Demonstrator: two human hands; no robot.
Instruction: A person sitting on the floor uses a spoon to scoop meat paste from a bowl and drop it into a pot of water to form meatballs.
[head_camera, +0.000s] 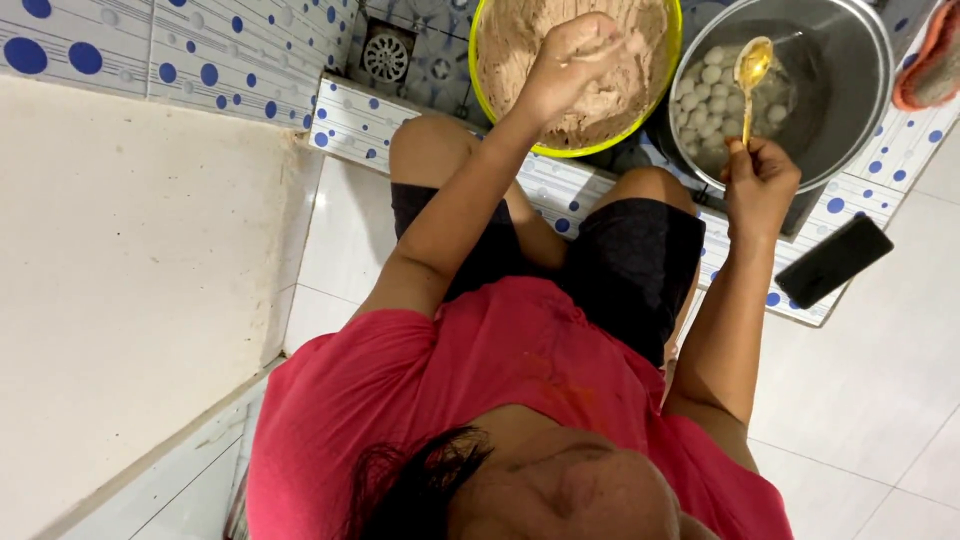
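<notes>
While the person sits low, the left hand (575, 55) is clenched around a lump of pinkish-brown paste inside the round yellow-rimmed bowl (665, 75). Right hand (760, 180) grips a golden metal spoon (752, 68) by the handle, its bowl raised over the large steel pot (850, 90) of pale balls (705, 110) in water. Black phone (833, 262) on the tiled ledge nearby.

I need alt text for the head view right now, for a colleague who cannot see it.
Seen from above, a seated person's left hand presses into pale brown paste in a yellow-rimmed bowl, while the right hand holds a golden spoon over a metal pot of small white balls in water. A black phone lies on the tiled ledge beside them.
</notes>
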